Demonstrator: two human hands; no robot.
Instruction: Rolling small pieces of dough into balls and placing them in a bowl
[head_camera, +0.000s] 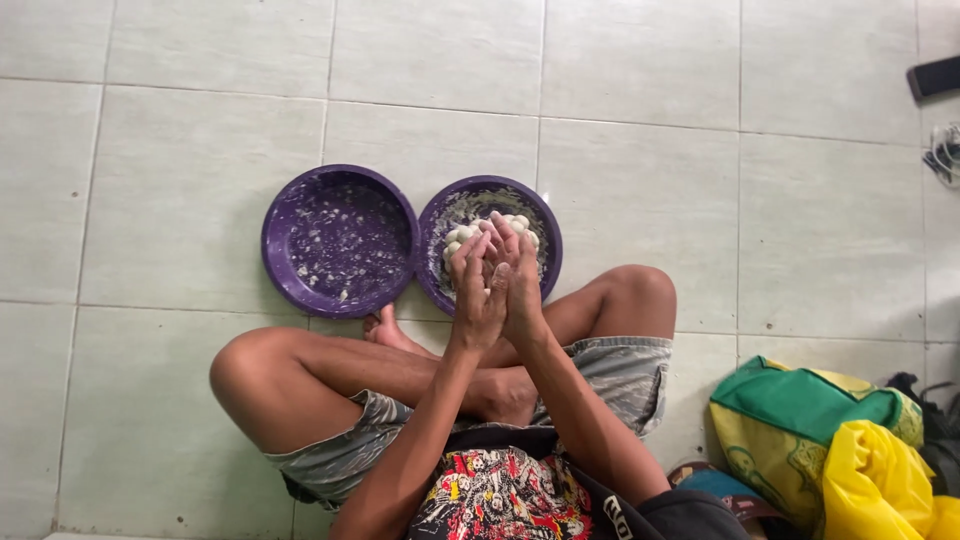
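Your left hand and right hand press together, palms flat, above the bowl of dough balls; an empty bowl sits at nine o'clock.

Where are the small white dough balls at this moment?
In the head view, the white dough balls lie in the right purple basin, partly hidden behind both pressed-together hands.

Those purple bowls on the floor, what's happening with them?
A person sits cross-legged on the tiled floor. Their left hand and right hand are pressed palm to palm above the right purple bowl, which holds small white dough balls. Whether anything sits between the palms is hidden. The left purple bowl has only white smears and crumbs. Coloured bags lie on the right.
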